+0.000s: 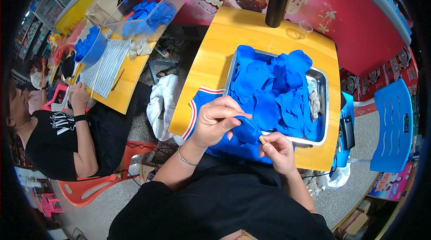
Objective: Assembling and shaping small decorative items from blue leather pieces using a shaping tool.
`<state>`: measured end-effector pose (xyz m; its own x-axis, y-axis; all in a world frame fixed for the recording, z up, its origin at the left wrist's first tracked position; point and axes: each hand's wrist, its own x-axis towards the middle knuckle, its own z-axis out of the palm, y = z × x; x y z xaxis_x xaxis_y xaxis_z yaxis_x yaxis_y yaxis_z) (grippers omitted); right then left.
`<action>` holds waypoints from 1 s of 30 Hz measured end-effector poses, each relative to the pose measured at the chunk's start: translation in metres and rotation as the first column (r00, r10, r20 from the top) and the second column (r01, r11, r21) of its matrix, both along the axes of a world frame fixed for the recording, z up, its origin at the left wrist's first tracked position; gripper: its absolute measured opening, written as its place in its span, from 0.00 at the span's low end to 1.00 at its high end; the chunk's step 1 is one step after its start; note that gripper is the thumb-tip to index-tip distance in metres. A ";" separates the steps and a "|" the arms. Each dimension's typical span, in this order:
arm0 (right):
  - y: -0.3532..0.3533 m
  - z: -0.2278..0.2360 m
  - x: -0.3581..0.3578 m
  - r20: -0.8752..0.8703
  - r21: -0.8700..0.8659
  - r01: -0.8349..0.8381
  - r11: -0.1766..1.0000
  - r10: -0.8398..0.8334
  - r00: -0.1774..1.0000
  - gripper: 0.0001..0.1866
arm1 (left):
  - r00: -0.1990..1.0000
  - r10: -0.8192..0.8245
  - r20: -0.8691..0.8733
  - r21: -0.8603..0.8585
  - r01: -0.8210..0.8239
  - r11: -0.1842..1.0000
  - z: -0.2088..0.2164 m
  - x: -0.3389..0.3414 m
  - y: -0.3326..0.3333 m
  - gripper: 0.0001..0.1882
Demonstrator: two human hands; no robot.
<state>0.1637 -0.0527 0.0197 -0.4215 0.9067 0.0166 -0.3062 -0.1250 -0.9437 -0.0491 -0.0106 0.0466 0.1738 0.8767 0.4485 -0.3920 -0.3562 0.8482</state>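
My left hand (217, 121) is closed in a pinch on the upper edge of a thin blue petal-shaped piece (246, 132), which looks like cloth or foam. With thumb and fingertips, my right hand (277, 149) grips a small yellowish stick-like thing (262, 140) against the piece's right edge; its kind is too small to make out. Just beyond both hands, a metal tray (324, 125) holds a heap of similar blue pieces (256, 80). A blue garment with red and white trim (197, 107) lies under my hands at the table's near edge.
On the yellow table (204, 56) stand a black flask (278, 4) and a clear plastic cup (305, 28). A blue chair (390, 125) is at right. To the left, a person in black (58, 143) sits at another table with a blue basin (95, 47) and a clear bin (155, 15).
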 end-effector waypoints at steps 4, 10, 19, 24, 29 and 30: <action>0.001 -0.003 0.005 0.015 0.025 0.010 1.000 -0.011 1.000 0.08 | 1.000 -0.026 -0.003 -0.047 0.025 0.999 0.000 -0.004 0.001 0.10; -0.003 -0.005 0.008 0.001 -0.003 -0.009 1.000 0.009 1.000 0.12 | 0.995 -0.012 0.095 -0.047 0.016 0.999 -0.002 0.000 -0.003 0.11; 0.007 -0.003 0.024 0.212 0.082 0.161 0.983 -0.175 0.961 0.09 | 0.899 0.392 0.196 -0.352 -0.309 0.883 -0.018 -0.019 0.010 0.10; 0.029 0.002 0.019 0.594 0.553 0.029 0.833 -0.419 0.686 0.14 | 0.898 0.408 0.168 -0.390 -0.319 0.864 -0.014 -0.023 0.012 0.07; 0.067 0.019 0.004 0.563 0.701 0.021 0.713 -0.572 0.597 0.18 | 0.880 0.466 0.091 -0.417 -0.391 0.820 -0.015 -0.027 0.008 0.07; 0.076 0.022 0.002 0.562 0.701 0.023 0.713 -0.572 0.597 0.18 | 0.881 0.465 0.090 -0.417 -0.391 0.821 -0.016 -0.027 0.007 0.07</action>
